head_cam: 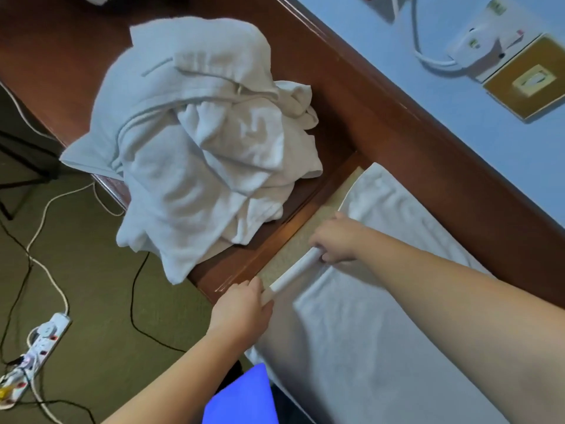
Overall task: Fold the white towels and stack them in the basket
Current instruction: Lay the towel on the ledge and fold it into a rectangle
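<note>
Towels make up most of the scene. One white towel (382, 301) lies spread flat across the near right part of the wooden tabletop (360, 87), over a speckled beige inlay (293, 255) set into the wood. Its edge nearest the pile is turned up into a narrow roll or fold. Both hands hold that edge: the left hand (241, 307) pinches the near end, fingers curled round it, and the right hand (333, 240) grips the far end with fingers bent over it. Both forearms reach in from the lower right.

Beyond the inlay, a heap of crumpled white towels (198, 142) sits on the tabletop, part of it hanging over the left edge toward the floor (91, 286).

No basket can be made out in this view, so nothing can be told of what it holds.

On the olive floor lies a white power strip (39, 344) with plugs in it, with white and black cables trailing around. A blue wall (458, 111) runs along the tabletop's far side, carrying a socket with a white plug (480, 44) and a gold switch plate (529, 81). A bright blue shape (241, 396) shows at the bottom edge.
</note>
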